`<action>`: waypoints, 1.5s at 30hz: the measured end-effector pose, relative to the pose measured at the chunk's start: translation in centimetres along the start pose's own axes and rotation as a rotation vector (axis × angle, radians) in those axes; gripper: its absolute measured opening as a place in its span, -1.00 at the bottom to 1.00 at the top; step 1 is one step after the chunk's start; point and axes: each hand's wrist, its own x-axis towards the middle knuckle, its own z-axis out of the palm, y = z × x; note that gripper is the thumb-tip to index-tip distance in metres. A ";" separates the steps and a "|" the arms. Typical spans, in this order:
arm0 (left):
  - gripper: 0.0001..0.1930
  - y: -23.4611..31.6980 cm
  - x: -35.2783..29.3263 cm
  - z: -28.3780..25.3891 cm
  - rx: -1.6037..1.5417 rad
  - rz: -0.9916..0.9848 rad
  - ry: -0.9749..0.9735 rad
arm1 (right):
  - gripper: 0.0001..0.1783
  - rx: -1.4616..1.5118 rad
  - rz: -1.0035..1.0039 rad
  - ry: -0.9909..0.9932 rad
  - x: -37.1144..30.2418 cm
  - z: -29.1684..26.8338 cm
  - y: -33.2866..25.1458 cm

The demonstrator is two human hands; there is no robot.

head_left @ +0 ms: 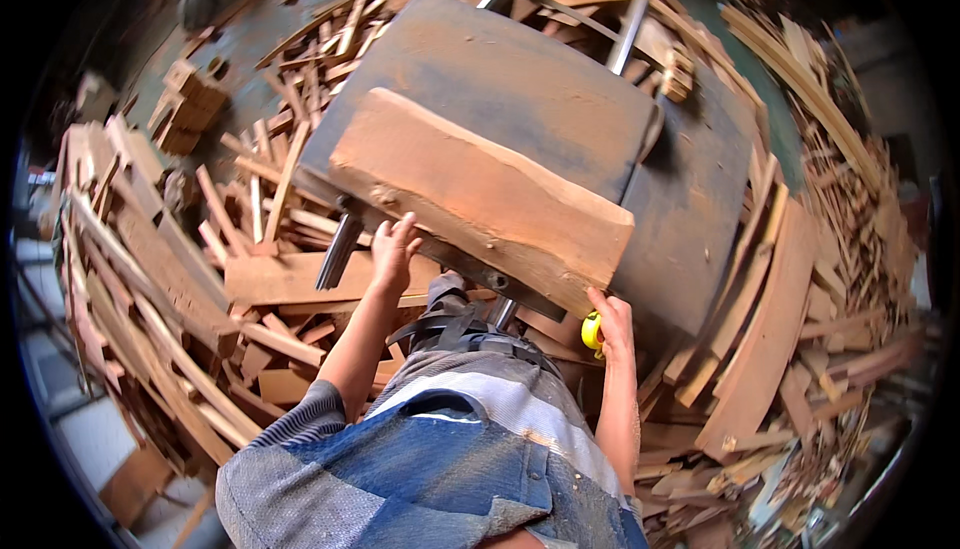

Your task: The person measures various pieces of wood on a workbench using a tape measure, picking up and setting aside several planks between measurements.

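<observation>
Apparently for support, a thick reddish-brown plank (480,194) lies flat on the dark tabletop (500,59), just ahead of the left hand (394,253). That hand, loosely open and gripping nothing, has its fingertips at the plank's near edge, perhaps to steady it; firm contact is unclear. The right hand (614,323), curled around a yellow tape measure (592,332), sits at the near right corner, seemingly palming the case to free fingertips for the wood. Beyond the left hand, wood strips (285,184) lie heaped.

Head-worn fisheye; faces steeply down past chest (400,459); plank (480,184) close below
</observation>
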 end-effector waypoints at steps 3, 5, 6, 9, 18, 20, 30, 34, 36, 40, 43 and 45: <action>-0.66 0.8 -0.4 3.2 -0.191 -0.103 -0.028 | -0.48 0.145 0.038 -0.051 -3.2 -1.1 -2.6; -0.63 -0.5 0.9 3.4 -0.258 -0.187 -0.025 | -0.46 0.209 0.009 -0.104 -3.9 -2.0 -3.6; -0.56 -1.5 4.8 0.2 -0.290 -0.199 -0.049 | -0.45 0.238 -0.020 -0.157 -3.5 -1.2 -5.0; -0.57 -2.3 6.4 -0.1 -0.289 -0.143 -0.288 | -0.27 0.019 -0.071 -0.321 -1.1 -2.1 -4.2; -0.28 -1.4 5.8 9.6 -0.295 -0.109 -0.188 | -0.23 0.221 -0.251 -0.177 -4.0 -3.7 -7.5; -0.29 -0.6 4.1 10.6 -0.244 -0.146 -0.235 | -0.22 0.229 -0.218 -0.152 -4.2 -3.2 -6.2; -0.43 -1.3 -6.3 21.6 -0.133 -0.399 -0.832 | -0.26 0.588 -0.366 -0.030 -12.9 -11.9 0.6; -0.38 -3.2 -11.8 29.6 0.079 -0.344 -1.078 | -0.40 0.524 -0.287 0.068 -18.2 -13.1 8.8; -0.35 -4.7 -15.2 34.1 0.197 -0.433 -1.247 | -0.39 0.774 -0.027 0.040 -21.1 -11.7 12.0; -0.16 -10.0 -22.4 44.6 0.393 -0.316 -1.485 | -0.19 0.934 -0.098 0.339 -22.4 -7.7 13.4; -0.28 -14.5 -35.0 55.1 0.562 -0.359 -1.875 | -0.61 0.923 -0.185 0.719 -20.5 -9.1 13.7; -0.21 -15.4 -44.7 61.5 0.555 -0.287 -1.989 | -0.86 1.067 -0.334 0.898 -19.1 -15.3 10.1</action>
